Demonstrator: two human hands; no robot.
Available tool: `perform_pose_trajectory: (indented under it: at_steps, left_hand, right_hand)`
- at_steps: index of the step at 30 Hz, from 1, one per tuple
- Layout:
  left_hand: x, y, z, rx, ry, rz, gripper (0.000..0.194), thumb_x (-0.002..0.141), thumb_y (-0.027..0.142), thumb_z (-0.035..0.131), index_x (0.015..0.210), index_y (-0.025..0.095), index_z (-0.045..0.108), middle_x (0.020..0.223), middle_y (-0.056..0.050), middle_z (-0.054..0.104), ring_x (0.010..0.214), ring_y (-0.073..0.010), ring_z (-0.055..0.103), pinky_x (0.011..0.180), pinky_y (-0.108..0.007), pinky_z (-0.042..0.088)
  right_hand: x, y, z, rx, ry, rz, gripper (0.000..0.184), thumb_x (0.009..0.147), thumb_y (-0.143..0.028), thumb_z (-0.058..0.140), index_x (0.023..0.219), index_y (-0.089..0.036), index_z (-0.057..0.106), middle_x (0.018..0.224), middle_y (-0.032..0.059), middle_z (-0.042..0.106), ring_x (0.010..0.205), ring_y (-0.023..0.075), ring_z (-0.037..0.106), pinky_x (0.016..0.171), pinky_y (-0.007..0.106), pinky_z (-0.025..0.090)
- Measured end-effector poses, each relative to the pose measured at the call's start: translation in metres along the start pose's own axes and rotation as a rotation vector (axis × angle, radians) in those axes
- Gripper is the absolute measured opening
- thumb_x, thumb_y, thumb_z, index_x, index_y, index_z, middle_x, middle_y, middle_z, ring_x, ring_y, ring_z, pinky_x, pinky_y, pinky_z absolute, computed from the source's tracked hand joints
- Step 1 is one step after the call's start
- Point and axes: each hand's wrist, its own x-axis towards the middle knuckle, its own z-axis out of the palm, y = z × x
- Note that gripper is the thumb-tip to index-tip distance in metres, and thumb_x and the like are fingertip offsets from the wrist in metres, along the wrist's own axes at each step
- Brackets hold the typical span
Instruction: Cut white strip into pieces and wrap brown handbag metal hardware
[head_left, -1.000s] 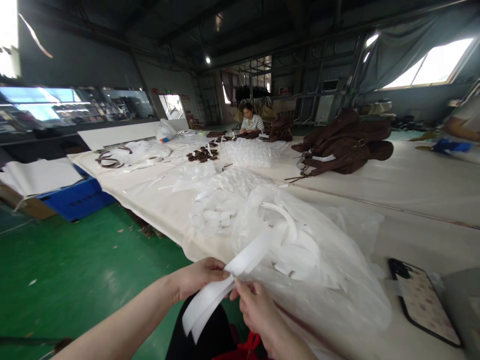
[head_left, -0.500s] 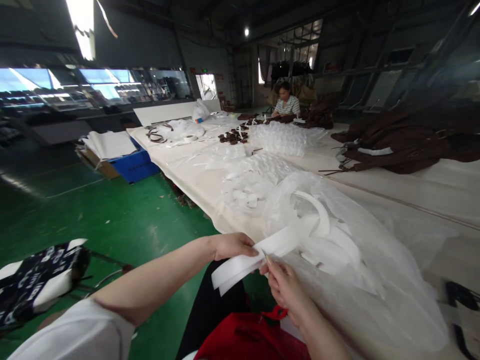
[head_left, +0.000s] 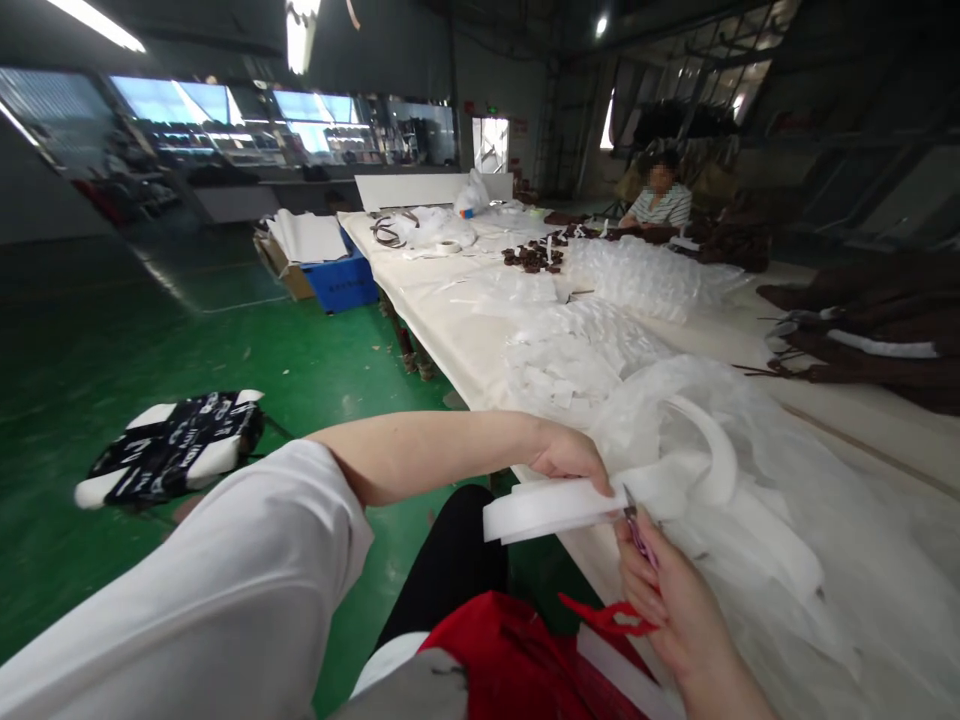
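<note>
My left hand (head_left: 571,455) is closed on a flat white strip (head_left: 536,508), which looks doubled, with its loose ends pointing left over my lap. In my right hand (head_left: 664,590) are thread snips (head_left: 636,530) with a dark metal tip and a purplish handle. Their tip touches or nearly touches the strip, just right of my left fingers. A red cord (head_left: 611,612) hangs by the right hand. Beyond the snips the strip runs to a curled white length (head_left: 709,445) lying among clear plastic (head_left: 810,450) on the table.
The cloth-covered table (head_left: 480,345) stretches away ahead. On it lie bubble wrap (head_left: 652,275), small brown pieces (head_left: 532,255) and brown garments (head_left: 885,320). A patterned stool (head_left: 176,445) stands left, a blue box (head_left: 341,285) beyond it. Another person (head_left: 660,200) sits at the far side.
The view has turned left, so things sit further right. The left hand has moved along the strip, and the snips in the right hand now show more clearly against it.
</note>
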Motion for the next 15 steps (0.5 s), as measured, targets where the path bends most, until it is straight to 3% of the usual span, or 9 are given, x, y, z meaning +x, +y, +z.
perform_pose_trajectory:
  at_steps: [8,15]
  left_hand:
    - [-0.002,0.014,0.003,0.085,-0.018,0.08,0.015,0.06,0.026,0.072,0.07,0.015,0.071,0.068,-0.003,0.071,0.073,-0.022,0.066,0.079,-0.037,0.051]
    - [-0.005,0.04,0.007,0.127,-0.021,0.045,0.016,0.06,0.027,0.074,0.071,0.016,0.071,0.07,-0.002,0.072,0.073,-0.0186,0.064,0.078,-0.03,0.048]
  right_hand:
    - [-0.002,-0.007,0.001,0.002,0.049,-0.121,0.047,0.07,-0.061,0.074,0.071,-0.016,0.058,0.042,-0.0138,0.026,0.03,-0.0017,0.013,0.03,0.013,0.008]
    - [0.0,-0.028,-0.001,-0.038,0.045,-0.126,0.05,0.068,-0.065,0.072,0.073,-0.017,0.058,0.043,-0.0134,0.027,0.03,-0.0005,0.014,0.03,0.016,0.009]
